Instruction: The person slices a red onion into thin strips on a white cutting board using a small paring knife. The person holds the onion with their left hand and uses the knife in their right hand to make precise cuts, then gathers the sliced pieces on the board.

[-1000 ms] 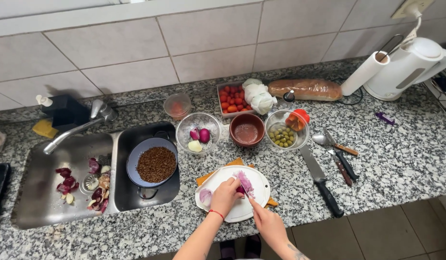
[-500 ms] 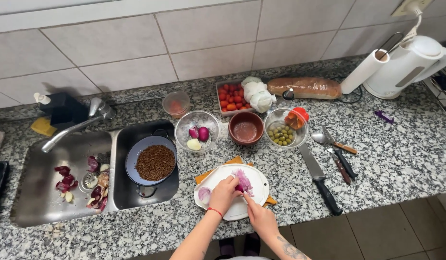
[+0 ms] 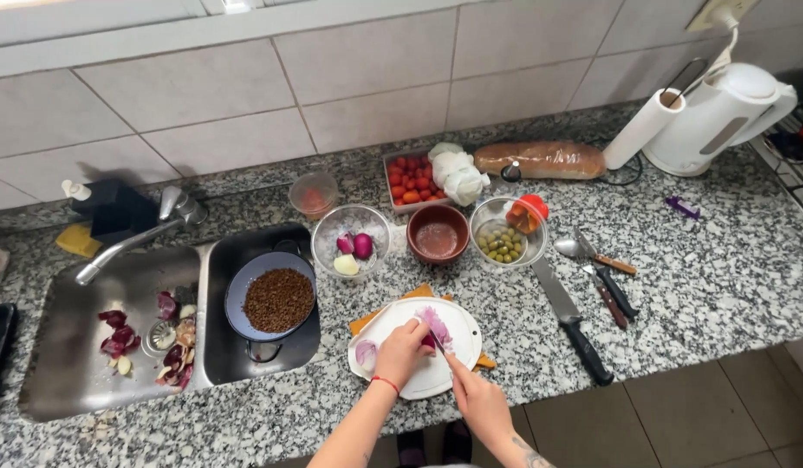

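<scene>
A round white cutting board (image 3: 458, 322) lies on an orange board on the granite counter. On it sit chopped red onion pieces (image 3: 436, 322) and an onion half (image 3: 366, 354) at the left. My left hand (image 3: 403, 350) presses down on a piece of red onion. My right hand (image 3: 477, 400) grips a small knife whose blade (image 3: 438, 344) angles up to the onion beside my left fingers.
A large black-handled knife (image 3: 571, 321), a spoon and smaller knives lie at the right. Glass bowls of onions (image 3: 353, 243) and olives (image 3: 501, 243), a brown bowl, tomatoes, bread and a white kettle (image 3: 718, 117) stand behind. The sink (image 3: 98, 347) holds onion peels and a bowl of brown grains (image 3: 278, 299).
My hands have shifted slightly on the board while cutting; the view has moved a little closer. Nothing else moved.
</scene>
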